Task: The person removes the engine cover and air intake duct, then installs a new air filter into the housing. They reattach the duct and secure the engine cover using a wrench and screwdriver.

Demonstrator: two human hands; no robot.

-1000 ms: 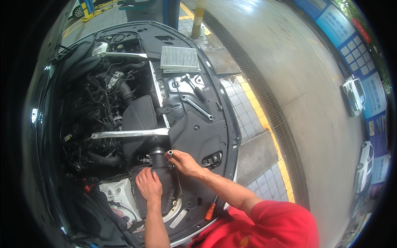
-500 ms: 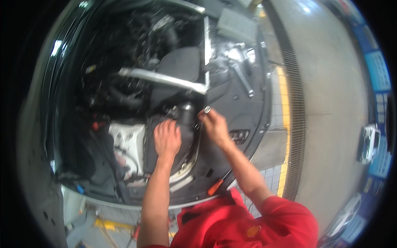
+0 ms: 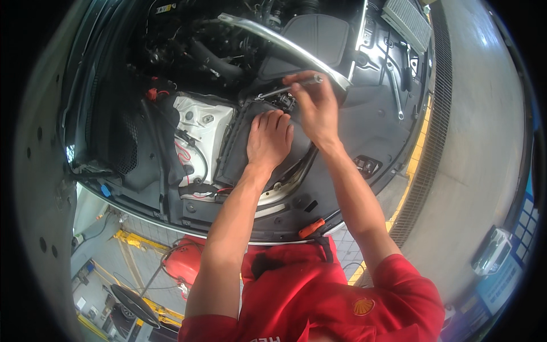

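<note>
My right hand (image 3: pixel 320 111) is closed around a slim chrome wrench (image 3: pixel 279 91), held slantwise with one end above the fingers and the other pointing left, over small dark fittings in the engine bay. I cannot tell whether its far end touches anything. My left hand (image 3: pixel 269 138) lies palm down on a black plastic cover (image 3: pixel 232 151), just below the wrench, with its fingers stretched and a little bent. Beyond my right hand, a silver brace bar (image 3: pixel 285 45) crosses the bay.
Another wrench (image 3: pixel 396 94) lies on the front panel at right, below a pleated filter (image 3: pixel 407 24). An orange-handled tool (image 3: pixel 311 228) rests near the close edge. Left of the cover is a white metal panel (image 3: pixel 199 122) with thin red wires. A floor grate (image 3: pixel 436 119) runs at right.
The view has shifted, so the bay sits higher and further right. My right hand has turned, and the wrench now lies across it toward the left. My left hand stays on the cover.
</note>
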